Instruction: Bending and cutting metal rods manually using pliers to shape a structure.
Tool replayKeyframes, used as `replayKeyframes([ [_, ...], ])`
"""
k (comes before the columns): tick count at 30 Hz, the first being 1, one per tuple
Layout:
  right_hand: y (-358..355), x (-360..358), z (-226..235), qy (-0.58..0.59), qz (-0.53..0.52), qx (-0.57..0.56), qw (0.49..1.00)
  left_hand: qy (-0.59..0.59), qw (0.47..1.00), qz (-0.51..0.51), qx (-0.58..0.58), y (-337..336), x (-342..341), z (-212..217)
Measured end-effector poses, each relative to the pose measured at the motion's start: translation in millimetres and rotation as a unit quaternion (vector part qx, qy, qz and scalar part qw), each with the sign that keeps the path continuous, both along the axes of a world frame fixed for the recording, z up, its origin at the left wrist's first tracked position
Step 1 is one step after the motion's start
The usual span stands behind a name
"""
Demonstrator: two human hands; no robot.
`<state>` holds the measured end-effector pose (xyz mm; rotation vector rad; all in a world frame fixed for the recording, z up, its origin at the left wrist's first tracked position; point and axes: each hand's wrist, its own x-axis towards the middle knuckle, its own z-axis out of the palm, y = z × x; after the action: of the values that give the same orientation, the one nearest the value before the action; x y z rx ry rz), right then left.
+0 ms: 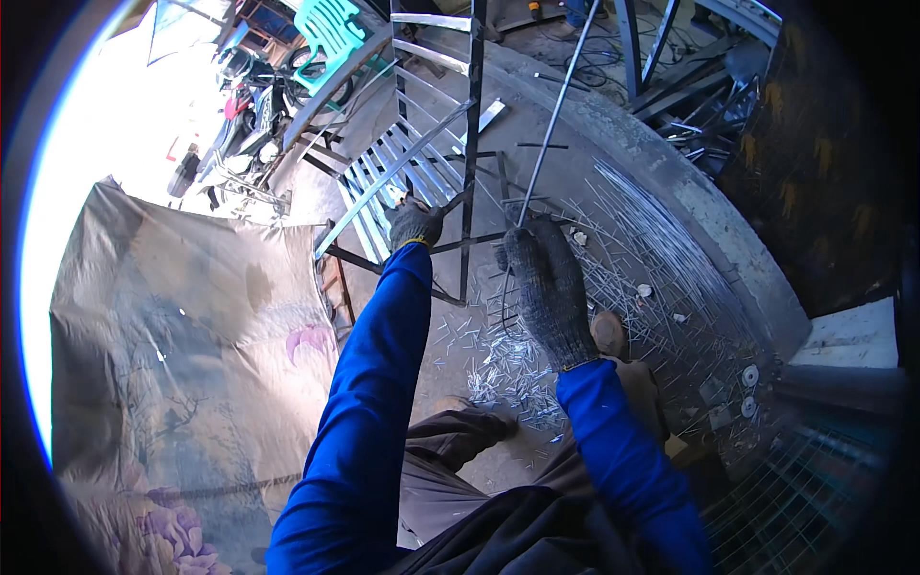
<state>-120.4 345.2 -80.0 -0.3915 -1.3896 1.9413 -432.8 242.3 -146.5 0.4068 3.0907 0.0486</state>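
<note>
A metal chair frame [466,230] with dark uprights and shiny slats across its back and seat stands in front of me. My left hand [414,222], in a dark grey knit glove, is closed on a dark bar of this frame, beside the seat slats [369,182]. To the right, my gloved right hand [546,283] is wrapped round a long thin metal rod [561,101]. The rod rises from the fist toward the top edge, leaning right. Below the fist hangs a thin curved length; whether it belongs to the rod I cannot tell.
Short metal offcuts [517,374] litter the floor by my feet, with a bundle of thin rods [661,230] to the right. A patterned cloth sheet [192,355] hangs at left. Behind are a green plastic chair [331,38], motorcycles [254,125] and metal bars [680,86].
</note>
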Motion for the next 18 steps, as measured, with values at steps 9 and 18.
replayKeyframes([
  [9, -27.5, -4.7, 3.8, 0.038, 0.032, -0.039, 0.998, 0.083, 0.909, -0.238, 0.333, -145.1, 118.9, 17.8],
  [18, -111.2, 19.6, 9.2, 0.061, 0.011, 0.32, 0.945, -0.371, 0.399, 0.073, 0.835, -260.3, 350.5, 80.2],
])
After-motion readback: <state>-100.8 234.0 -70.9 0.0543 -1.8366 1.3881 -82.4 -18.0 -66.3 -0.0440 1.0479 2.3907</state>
